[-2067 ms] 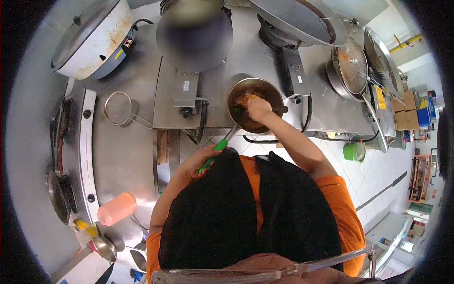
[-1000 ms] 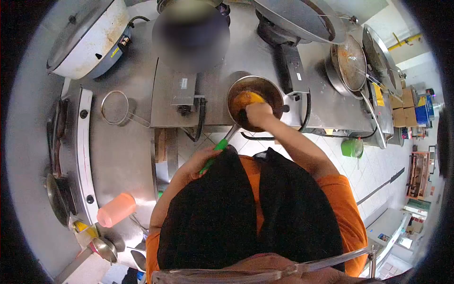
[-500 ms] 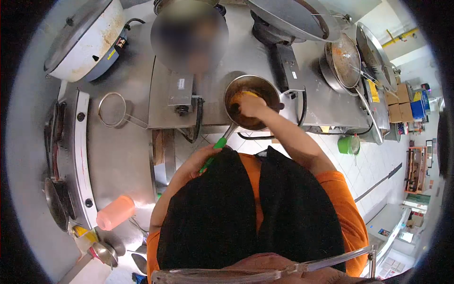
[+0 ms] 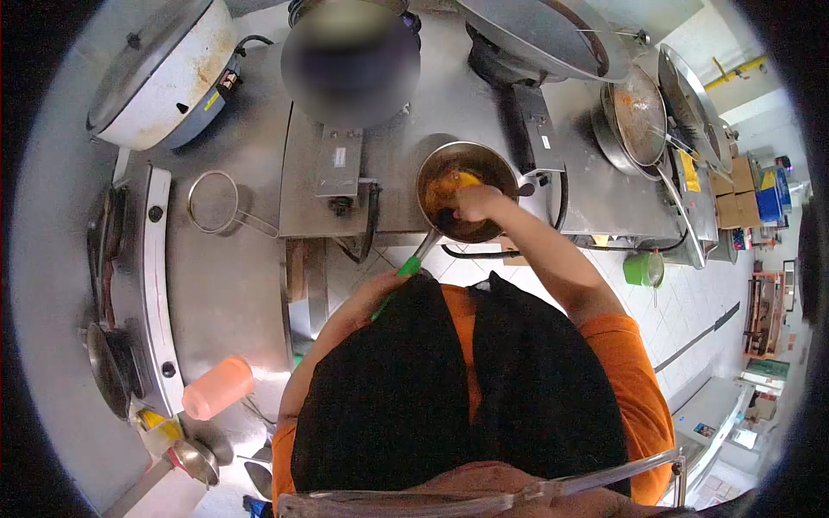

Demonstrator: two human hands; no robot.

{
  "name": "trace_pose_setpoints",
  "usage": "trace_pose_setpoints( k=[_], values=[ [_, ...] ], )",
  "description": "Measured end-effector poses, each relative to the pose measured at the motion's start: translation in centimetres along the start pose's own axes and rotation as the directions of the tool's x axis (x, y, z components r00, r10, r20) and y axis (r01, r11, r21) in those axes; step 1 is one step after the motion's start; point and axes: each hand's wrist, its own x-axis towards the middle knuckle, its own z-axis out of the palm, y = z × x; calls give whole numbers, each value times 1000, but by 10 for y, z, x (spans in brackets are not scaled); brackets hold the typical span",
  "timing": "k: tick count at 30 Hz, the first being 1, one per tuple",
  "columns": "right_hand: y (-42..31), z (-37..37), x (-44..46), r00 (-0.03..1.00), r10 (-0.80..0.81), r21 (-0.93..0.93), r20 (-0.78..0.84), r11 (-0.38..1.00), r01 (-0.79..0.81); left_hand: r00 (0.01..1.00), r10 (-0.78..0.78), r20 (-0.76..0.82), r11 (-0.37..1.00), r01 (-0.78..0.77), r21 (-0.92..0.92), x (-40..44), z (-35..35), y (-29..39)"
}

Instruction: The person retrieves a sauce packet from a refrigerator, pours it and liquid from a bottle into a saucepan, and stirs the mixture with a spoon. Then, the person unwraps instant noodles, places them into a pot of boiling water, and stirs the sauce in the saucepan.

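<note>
A deep steel saucepan with a green handle stands near the front edge of the steel counter, and its inside looks brownish orange. My left hand is wrapped round the green handle, partly hidden by the black apron. Down inside the saucepan, my right hand has its fingers curled together. Beside those fingers shows something yellow, and below them a dark patch. What the right hand grips is too small and covered to name.
A steel burner valve box and another box flank the saucepan. Behind are a large wok and a blurred round pot. A strainer and a pink jug are to the left; a green bucket to the right.
The whole view has shifted slightly right and down. My right hand has moved a little within the saucepan, showing more of the yellow thing. My left hand keeps its grip on the handle.
</note>
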Motion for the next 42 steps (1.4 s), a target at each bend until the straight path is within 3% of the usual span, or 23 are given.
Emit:
trace_pose_setpoints(
  k=[1,2,4,6,8,11,12,15,18,21,25,26,29,32,35,37,38,40,42],
  values=[
    [-11,3,-7,998,2,-213,-68,977,-17,1000,-22,10,1000,22,0,1,0,0],
    [-21,3,-15,997,25,-256,-78,966,-44,999,-5,49,999,7,-45,6,-4,-7],
    [-31,9,-14,984,103,-234,-143,963,-135,992,35,122,991,-19,-134,15,-10,-16],
    [-31,14,-12,973,168,-176,-160,965,-195,999,-37,31,999,37,-17,4,-5,-6],
    [-21,14,-4,966,215,-98,-141,968,-230,999,-37,27,999,38,-24,3,-3,3],
    [15,4,5,993,56,254,105,964,-82,994,-10,106,987,27,-160,9,-7,-21],
    [28,15,15,987,110,509,115,847,-154,995,-9,100,988,24,-150,17,-13,-32],
    [38,27,33,966,-212,179,-148,955,237,997,-56,50,987,63,-146,14,-8,-19],
    [-9,23,8,959,52,-69,-278,995,-74,993,-68,91,984,82,-158,14,-8,-17],
    [-29,23,2,958,174,-71,-229,978,-195,995,-51,89,994,60,-97,15,-12,-24],
    [-15,37,10,944,246,149,-221,965,-216,998,-68,10,998,68,-12,8,-10,-28],
    [-6,27,13,988,33,-23,-154,999,-37,998,-54,-12,999,54,7,7,-8,-24],
    [17,-8,23,946,-56,29,-318,997,69,998,19,-53,997,-15,80,-1,0,-2],
    [8,-40,17,997,-80,-158,-6,984,78,999,24,-39,991,-18,131,-9,3,11],
    [-1,-36,14,992,-123,-260,4,958,120,999,-32,-15,998,32,56,2,-5,0],
    [-3,-20,13,970,-154,-203,-189,972,115,996,45,73,999,-44,-13,11,-14,-12],
    [-4,-10,13,945,-166,-174,-282,977,119,999,16,38,999,-17,36,8,-13,-10],
    [-14,3,11,925,-29,-49,-380,999,11,999,-38,-38,990,42,132,-8,-2,12],
    [-21,6,14,910,76,27,-407,997,-71,1000,5,26,995,-8,99,6,-16,-9]
  ],
)
